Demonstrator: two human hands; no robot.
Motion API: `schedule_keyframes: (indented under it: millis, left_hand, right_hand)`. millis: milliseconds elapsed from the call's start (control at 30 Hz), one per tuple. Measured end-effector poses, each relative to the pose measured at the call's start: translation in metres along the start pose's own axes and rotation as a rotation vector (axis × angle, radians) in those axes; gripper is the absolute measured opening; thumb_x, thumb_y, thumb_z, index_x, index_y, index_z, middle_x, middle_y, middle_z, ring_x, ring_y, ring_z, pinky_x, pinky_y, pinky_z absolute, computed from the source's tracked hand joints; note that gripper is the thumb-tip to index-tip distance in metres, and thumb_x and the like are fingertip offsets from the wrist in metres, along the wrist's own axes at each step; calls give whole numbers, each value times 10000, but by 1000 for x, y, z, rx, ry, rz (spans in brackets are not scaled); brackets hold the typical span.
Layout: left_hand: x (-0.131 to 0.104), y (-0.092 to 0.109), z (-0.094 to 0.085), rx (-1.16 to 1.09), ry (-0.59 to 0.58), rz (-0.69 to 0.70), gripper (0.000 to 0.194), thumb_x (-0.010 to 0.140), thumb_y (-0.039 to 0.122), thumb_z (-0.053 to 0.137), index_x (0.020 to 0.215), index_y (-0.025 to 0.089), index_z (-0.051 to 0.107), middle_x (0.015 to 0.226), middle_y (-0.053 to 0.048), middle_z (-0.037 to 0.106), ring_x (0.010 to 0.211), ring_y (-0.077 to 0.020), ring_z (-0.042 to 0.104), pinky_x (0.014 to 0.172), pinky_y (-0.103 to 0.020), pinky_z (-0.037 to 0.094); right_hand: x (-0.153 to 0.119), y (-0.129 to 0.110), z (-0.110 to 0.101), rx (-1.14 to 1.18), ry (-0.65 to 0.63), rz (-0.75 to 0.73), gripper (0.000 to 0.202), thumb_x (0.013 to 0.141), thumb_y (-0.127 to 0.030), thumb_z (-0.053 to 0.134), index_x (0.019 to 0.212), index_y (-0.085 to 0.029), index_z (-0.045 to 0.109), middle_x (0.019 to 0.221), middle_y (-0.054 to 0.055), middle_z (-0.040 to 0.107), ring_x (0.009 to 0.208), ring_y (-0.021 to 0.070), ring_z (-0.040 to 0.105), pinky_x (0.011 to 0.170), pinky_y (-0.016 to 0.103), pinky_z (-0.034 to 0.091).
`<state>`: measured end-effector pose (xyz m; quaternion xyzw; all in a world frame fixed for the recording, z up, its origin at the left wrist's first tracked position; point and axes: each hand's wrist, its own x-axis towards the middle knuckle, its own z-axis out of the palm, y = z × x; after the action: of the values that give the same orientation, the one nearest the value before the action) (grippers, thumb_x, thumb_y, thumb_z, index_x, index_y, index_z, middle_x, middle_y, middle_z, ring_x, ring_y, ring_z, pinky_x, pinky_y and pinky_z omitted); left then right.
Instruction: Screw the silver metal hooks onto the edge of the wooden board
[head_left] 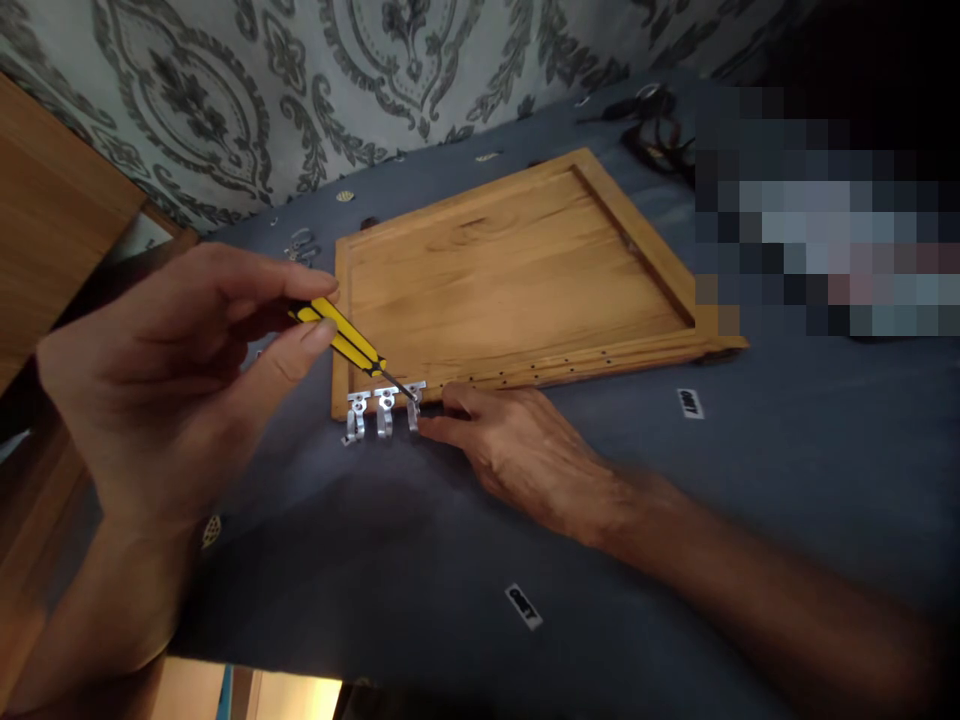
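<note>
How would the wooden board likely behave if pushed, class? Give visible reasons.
The wooden board would probably stay stiff, given its straight, raised frame. Lying flat and broad, it seems unlikely to roll or tip. The metal hooks jutting past its edge might snag the blue sheet.

Patterned backdrop (465, 65), dark blue sheet (637, 430)
Grey floral medallions (180, 95) cover the pale backdrop (cloth or wallpaper, hard to tell), and the sheet carries lettered white patches (523, 606) and yellowish oval motifs (212, 531). Dark cords (660, 150) lie tangled toward the far right; a wooden panel (56, 220) stands at left.
</note>
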<state>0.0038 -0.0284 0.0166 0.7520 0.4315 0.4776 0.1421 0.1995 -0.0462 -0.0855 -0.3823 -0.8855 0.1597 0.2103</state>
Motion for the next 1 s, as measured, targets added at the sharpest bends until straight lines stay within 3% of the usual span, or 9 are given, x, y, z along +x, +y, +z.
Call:
schedule_keyframes:
  millis: [133,300,367,733,867,1000]
  left_hand:
    - [-1,1,0,42,-25,13,265,740,141,752,926,331,747,916,3,707,869,-199,678,716,-382,557]
    - [7,-14,1,-23,-10,251,358,652,110,800,903,361,758,811,17,697,765,-165,643,554,-334,511]
    - [10,-18,1,-17,13,287,359,634,111,803,886,362,761,775,25,700,710,-156,627,525,-332,488]
    - [-1,7,3,120,-26,83,243,742,199,727,864,409,748,901,17,719,873,-261,662,739,-495,529]
    - [2,3,0,120,-74,103,238,746,207,727,878,404,746,913,14,725,884,-277,679,708,-496,526]
    - [-1,4,1,40,-22,97,269,731,130,736,895,343,759,937,-7,718,885,-259,667,767,-462,523]
  right_hand:
    - [0,0,-1,-1,-8,-3,413,842,-22,525,1135,-259,695,1173,54,687,904,167,665,766,293,513]
    - [-1,0,0,14,18,-5,402,839,-22,531,1113,-261,703,1182,56,684,908,167,660,764,292,503]
    - [-1,0,0,27,21,-9,401,837,-21,532,1106,-262,705,1189,55,681,917,167,658,764,289,501]
    - [1,-2,-3,-14,-41,28,448,804,-4,524,1128,-262,695,1118,51,700,830,163,658,666,268,465]
    - [1,-2,-4,-22,-55,32,449,822,-12,518,1149,-269,687,1104,48,702,850,176,664,675,279,465]
    - [1,-1,-3,2,-36,22,414,842,-29,525,1131,-274,691,1131,42,693,887,164,654,722,273,477]
